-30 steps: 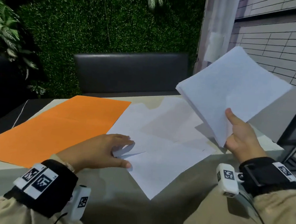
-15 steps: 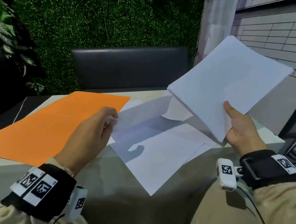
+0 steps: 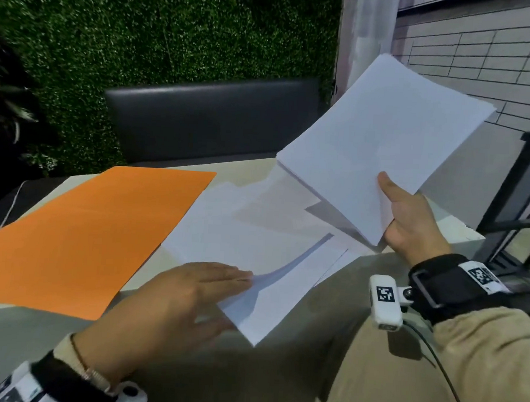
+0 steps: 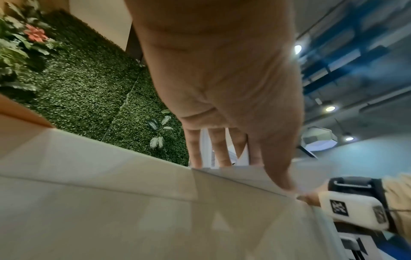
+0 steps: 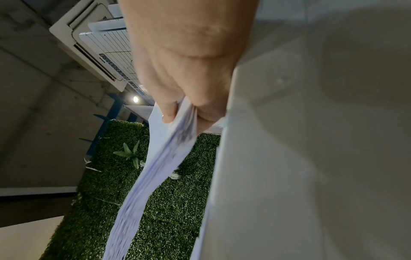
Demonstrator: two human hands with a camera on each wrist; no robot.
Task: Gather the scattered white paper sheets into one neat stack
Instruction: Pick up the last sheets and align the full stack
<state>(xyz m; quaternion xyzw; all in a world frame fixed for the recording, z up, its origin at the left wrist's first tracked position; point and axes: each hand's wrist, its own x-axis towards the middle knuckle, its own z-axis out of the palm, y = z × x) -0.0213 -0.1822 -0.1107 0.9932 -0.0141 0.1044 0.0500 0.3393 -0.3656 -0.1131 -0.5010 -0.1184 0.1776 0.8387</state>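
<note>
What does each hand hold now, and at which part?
The right hand pinches the stack of white sheets at its near corner. The left hand holds nothing; its straight fingers touch a loose sheet.

Seen from the left wrist, the left hand [image 4: 222,84] reaches out with straight fingers [image 4: 219,149] spread onto a white paper sheet [image 4: 233,177] on the pale bench [image 4: 89,202], with a green hedge wall [image 4: 89,84] beyond.

The right hand [image 3: 410,220] hides its own fingers behind the held stack [image 3: 380,139]; the stack's edge by the thumb blurs at the wrist.
</note>
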